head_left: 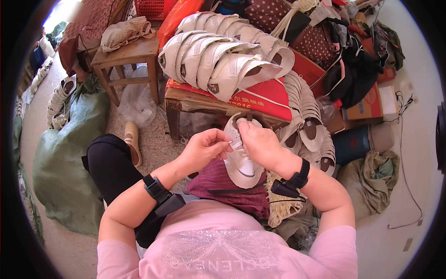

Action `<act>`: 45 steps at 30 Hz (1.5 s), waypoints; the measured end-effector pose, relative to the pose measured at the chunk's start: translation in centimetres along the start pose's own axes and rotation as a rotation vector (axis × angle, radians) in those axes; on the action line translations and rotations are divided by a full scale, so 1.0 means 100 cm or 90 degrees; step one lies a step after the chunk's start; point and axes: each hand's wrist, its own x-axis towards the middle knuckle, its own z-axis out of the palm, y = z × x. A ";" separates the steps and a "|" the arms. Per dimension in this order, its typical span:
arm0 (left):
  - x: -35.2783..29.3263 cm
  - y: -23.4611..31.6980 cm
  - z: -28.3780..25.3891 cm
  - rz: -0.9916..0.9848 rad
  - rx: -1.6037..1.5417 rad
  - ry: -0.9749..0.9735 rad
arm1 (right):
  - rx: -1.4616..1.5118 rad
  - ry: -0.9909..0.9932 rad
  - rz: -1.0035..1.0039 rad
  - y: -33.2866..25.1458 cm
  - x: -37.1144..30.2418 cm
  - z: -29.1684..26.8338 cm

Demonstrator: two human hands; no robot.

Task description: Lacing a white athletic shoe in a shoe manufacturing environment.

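A white shoe upper rests above the maroon striped cloth over my lap, its toe end toward me. My right hand is closed round its upper right side, with the thumb at the opening. To its left, my left hand pinches a white shoelace between thumb and fingertips, beside the eyelets. Part of the lace is threaded across the upper. My right fingers under the upper are hidden.
Ahead, stacked white shoe uppers lie on a red cloth over a low wooden bench. More nested uppers hang at its right. A bundle of cream laces is by my right forearm. A wooden stool and green sack stand left.
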 end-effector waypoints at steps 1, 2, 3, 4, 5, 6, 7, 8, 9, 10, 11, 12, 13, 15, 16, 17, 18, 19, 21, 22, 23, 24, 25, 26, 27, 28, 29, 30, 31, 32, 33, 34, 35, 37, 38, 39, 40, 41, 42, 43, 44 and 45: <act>0.000 -0.001 -0.001 0.004 -0.003 0.000 | -0.028 -0.006 -0.007 0.002 0.001 -0.001; 0.000 -0.004 -0.002 -0.001 -0.020 0.007 | -0.033 -0.007 -0.007 0.005 0.002 -0.005; 0.001 -0.007 -0.002 -0.004 -0.037 0.016 | 0.233 -0.020 0.077 0.009 0.007 -0.013; 0.000 -0.012 -0.005 -0.001 -0.040 0.021 | 0.501 -0.038 0.158 0.005 0.014 -0.023; -0.001 -0.017 -0.007 0.038 -0.004 0.032 | 0.676 -0.051 0.291 0.001 0.017 -0.038; 0.000 -0.018 -0.007 0.076 0.033 0.035 | 0.653 -0.012 0.300 0.001 0.018 -0.044; 0.000 -0.018 -0.006 0.079 0.032 0.033 | 0.516 0.000 0.219 0.008 0.015 -0.042; -0.001 -0.019 -0.005 0.077 0.045 0.049 | 0.378 0.011 0.138 0.015 0.013 -0.037; -0.002 -0.018 -0.004 0.075 0.058 0.065 | 0.376 0.013 0.138 0.013 0.009 -0.035; -0.003 -0.018 -0.005 0.077 0.058 0.065 | 0.256 -0.036 0.079 0.009 0.002 -0.031; -0.004 -0.018 -0.008 0.055 0.049 0.084 | 0.135 -0.083 0.020 0.005 -0.003 -0.029; -0.004 -0.016 -0.008 0.033 0.039 0.103 | 0.134 -0.081 0.018 0.003 -0.004 -0.026; -0.005 -0.015 -0.007 0.036 0.040 0.104 | 0.099 -0.083 0.018 0.001 -0.005 -0.024; -0.009 -0.011 -0.003 0.010 0.095 0.124 | 0.066 -0.064 0.010 -0.001 -0.006 -0.020; -0.010 -0.011 -0.003 0.011 0.097 0.124 | 0.066 -0.062 0.010 -0.001 -0.005 -0.019; -0.011 -0.011 -0.003 0.012 0.133 0.132 | 0.101 -0.034 0.009 0.001 -0.003 -0.018; -0.011 -0.011 -0.002 0.013 0.169 0.140 | 0.134 -0.006 0.008 0.002 0.000 -0.021; -0.010 -0.012 0.000 0.015 0.171 0.138 | 0.133 -0.004 0.010 0.002 0.004 -0.023; -0.007 -0.014 0.005 0.129 0.250 0.187 | 0.329 0.148 0.011 0.001 0.016 -0.031; -0.004 -0.015 0.008 0.127 0.251 0.188 | 0.462 0.174 0.022 -0.010 0.025 -0.043; 0.000 -0.015 0.009 0.193 0.343 0.197 | 0.600 0.197 0.032 -0.027 0.035 -0.057; 0.005 -0.013 0.012 0.263 0.435 0.200 | 0.620 0.236 -0.009 -0.040 0.044 -0.074; 0.010 -0.008 0.015 0.309 0.511 0.190 | 0.637 0.278 -0.047 -0.050 0.050 -0.089; 0.014 -0.003 0.020 0.309 0.515 0.185 | 0.639 0.284 -0.045 -0.056 0.054 -0.102; 0.019 0.002 0.025 0.351 0.586 0.187 | 0.619 0.297 -0.086 -0.059 0.056 -0.113; 0.024 0.005 0.030 0.394 0.658 0.189 | 0.597 0.309 -0.126 -0.059 0.057 -0.119; 0.028 0.008 0.035 0.389 0.720 0.189 | 0.588 0.308 -0.132 -0.056 0.056 -0.119; 0.033 0.006 0.038 0.388 0.724 0.186 | 0.590 0.312 -0.131 -0.053 0.056 -0.116; 0.037 0.004 0.041 0.384 0.764 0.181 | 0.634 0.296 -0.123 -0.047 0.056 -0.110; 0.042 0.002 0.044 0.379 0.804 0.175 | 0.678 0.279 -0.116 -0.041 0.056 -0.103; 0.045 0.003 0.046 0.400 0.809 0.173 | 0.638 0.246 -0.070 -0.032 0.052 -0.098; 0.047 0.002 0.048 0.396 0.811 0.170 | 0.643 0.247 -0.068 -0.025 0.046 -0.092; 0.049 0.001 0.050 0.405 0.815 0.165 | 0.518 0.263 -0.040 -0.018 0.041 -0.086; 0.051 0.001 0.052 0.414 0.820 0.151 | 0.368 0.203 0.010 0.002 0.023 -0.074; 0.050 0.001 0.053 0.428 0.843 0.159 | 0.370 0.205 0.014 0.011 0.014 -0.067; 0.051 0.002 0.054 0.444 0.867 0.167 | 0.282 0.185 -0.054 0.019 0.004 -0.060; 0.050 0.005 0.052 0.442 0.867 0.163 | 0.195 0.161 -0.122 0.021 -0.005 -0.057; 0.048 0.008 0.048 0.432 0.887 0.176 | 0.183 0.114 -0.100 0.020 -0.015 -0.057; 0.046 0.010 0.047 0.421 0.906 0.188 | 0.187 0.114 -0.098 0.021 -0.022 -0.051; 0.047 0.012 0.048 0.396 0.907 0.176 | 0.149 0.125 -0.114 0.024 -0.029 -0.041; 0.048 0.011 0.049 0.392 0.909 0.173 | 0.111 0.136 -0.130 0.026 -0.035 -0.033; 0.050 0.011 0.051 0.390 0.950 0.165 | 0.076 0.123 -0.110 0.026 -0.037 -0.029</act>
